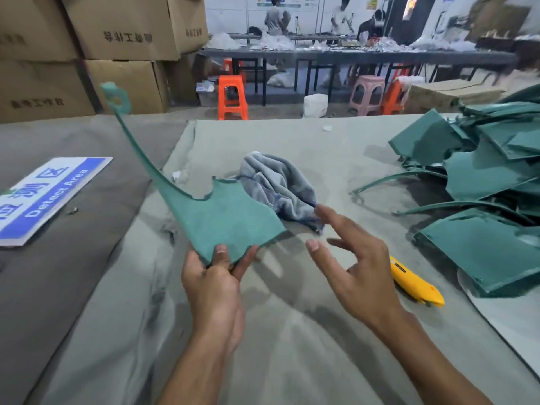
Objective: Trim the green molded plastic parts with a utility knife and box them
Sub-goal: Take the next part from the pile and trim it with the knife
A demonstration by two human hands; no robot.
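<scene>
Green part (230,211) pinched at its near edge by my left hand (214,283); right hand (349,267) spread, empty; utility knife (416,283) beside it; thin tail may snap if flexed.

Green part (225,217) pinched in left hand (214,283), right hand (350,258) spread above yellow knife (415,283).

Cloth-covered table (292,331) — grey rag (280,182), yellow utility knife (415,282), piled green parts (482,176), blue-white sign (49,194)
</scene>
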